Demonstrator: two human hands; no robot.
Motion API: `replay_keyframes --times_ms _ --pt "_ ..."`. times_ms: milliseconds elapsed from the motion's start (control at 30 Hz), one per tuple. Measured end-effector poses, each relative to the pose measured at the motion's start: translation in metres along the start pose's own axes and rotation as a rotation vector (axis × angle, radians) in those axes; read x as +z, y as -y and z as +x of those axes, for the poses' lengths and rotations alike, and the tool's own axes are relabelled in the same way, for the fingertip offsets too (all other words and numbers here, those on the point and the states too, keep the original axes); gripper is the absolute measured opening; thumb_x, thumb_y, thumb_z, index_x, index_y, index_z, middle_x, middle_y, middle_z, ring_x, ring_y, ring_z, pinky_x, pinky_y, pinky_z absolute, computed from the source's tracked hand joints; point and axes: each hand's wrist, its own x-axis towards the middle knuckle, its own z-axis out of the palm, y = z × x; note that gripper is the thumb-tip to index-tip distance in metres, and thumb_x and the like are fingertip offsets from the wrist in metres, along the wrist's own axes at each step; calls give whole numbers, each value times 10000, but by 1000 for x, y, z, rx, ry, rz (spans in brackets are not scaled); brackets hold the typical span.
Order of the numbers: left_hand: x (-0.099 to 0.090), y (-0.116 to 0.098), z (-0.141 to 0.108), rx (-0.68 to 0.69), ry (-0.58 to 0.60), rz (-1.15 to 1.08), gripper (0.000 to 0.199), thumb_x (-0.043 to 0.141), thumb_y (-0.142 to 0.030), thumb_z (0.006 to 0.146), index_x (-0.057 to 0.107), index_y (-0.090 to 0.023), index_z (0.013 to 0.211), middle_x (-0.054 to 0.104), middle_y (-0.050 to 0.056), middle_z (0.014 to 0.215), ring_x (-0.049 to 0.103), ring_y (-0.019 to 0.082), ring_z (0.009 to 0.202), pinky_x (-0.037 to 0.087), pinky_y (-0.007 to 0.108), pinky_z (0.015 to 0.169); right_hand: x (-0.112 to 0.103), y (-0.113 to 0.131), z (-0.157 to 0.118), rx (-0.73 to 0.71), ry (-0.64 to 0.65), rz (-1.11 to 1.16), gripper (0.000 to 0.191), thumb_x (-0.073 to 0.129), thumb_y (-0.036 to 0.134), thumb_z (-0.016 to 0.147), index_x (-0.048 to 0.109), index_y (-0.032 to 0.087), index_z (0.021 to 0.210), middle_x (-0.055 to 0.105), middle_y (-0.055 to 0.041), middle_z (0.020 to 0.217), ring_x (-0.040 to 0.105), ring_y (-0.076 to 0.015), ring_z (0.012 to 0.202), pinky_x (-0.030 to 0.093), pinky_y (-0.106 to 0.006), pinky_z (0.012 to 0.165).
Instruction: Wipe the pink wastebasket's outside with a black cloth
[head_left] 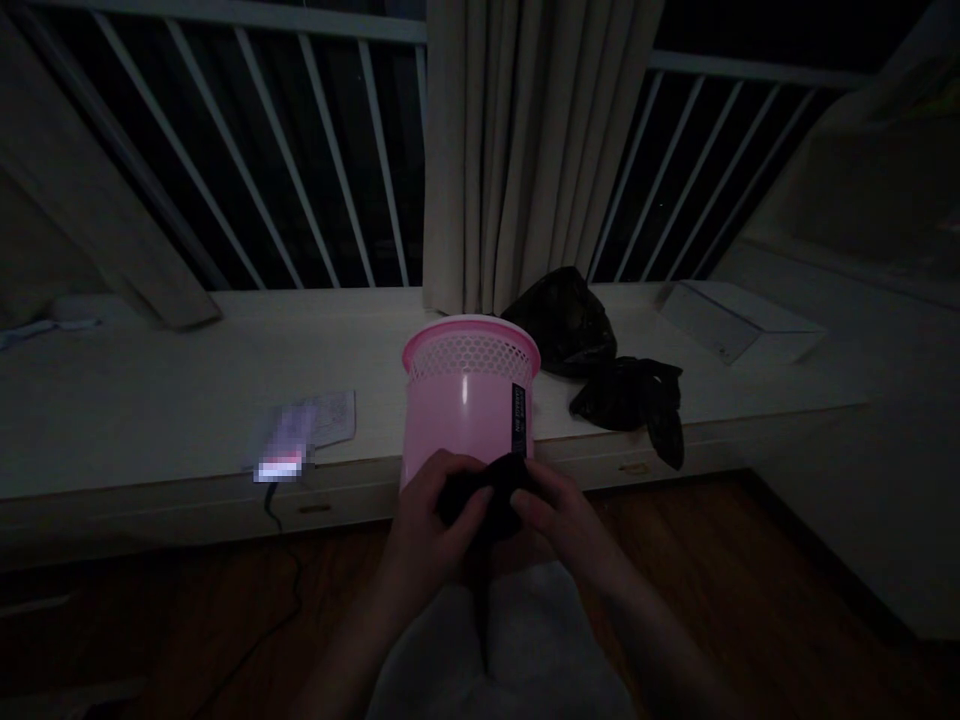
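In the dim head view, both my hands hold a crumpled black plastic bag point(495, 498) low in front of me; its details are lost in the dark. My left hand point(431, 515) pinches its left side with thumb and fingers. On its right side, my right hand point(559, 510) grips it the same way. A narrow dark strip hangs below the bundle. Just beyond my fingers is an upright pink trash bin point(465, 410) with a perforated band under its rim and a dark label. My hands and the bag hide its lower part.
Two black plastic bundles, a larger one point(566, 325) and a smaller one point(626, 395), lie on the white window ledge point(180, 400). A white box point(739, 320) sits farther right. Left are papers point(334, 415) and a lit, blurred device point(281, 460) with a cable point(296, 590). A curtain point(540, 150) hangs behind.
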Motion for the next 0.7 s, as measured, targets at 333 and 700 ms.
replay_keyframes --times_ms 333,700 --pt "-10 8 -6 -291 154 -401 230 625 -404 832 627 -201 942 657 32 850 614 175 801 478 265 705 -6 10 2 -8 -55 -74 140 682 288 733 691 212 850 694 -4 805 625 -166 761 480 -276 693" --pt "-4 6 -4 -507 429 -480 357 721 -320 720 682 -185 1049 721 65 984 644 245 971 490 364 872 -2 5 4 -5 -190 -208 243 689 322 713 672 214 931 632 5 760 574 -154 709 446 -273 652"
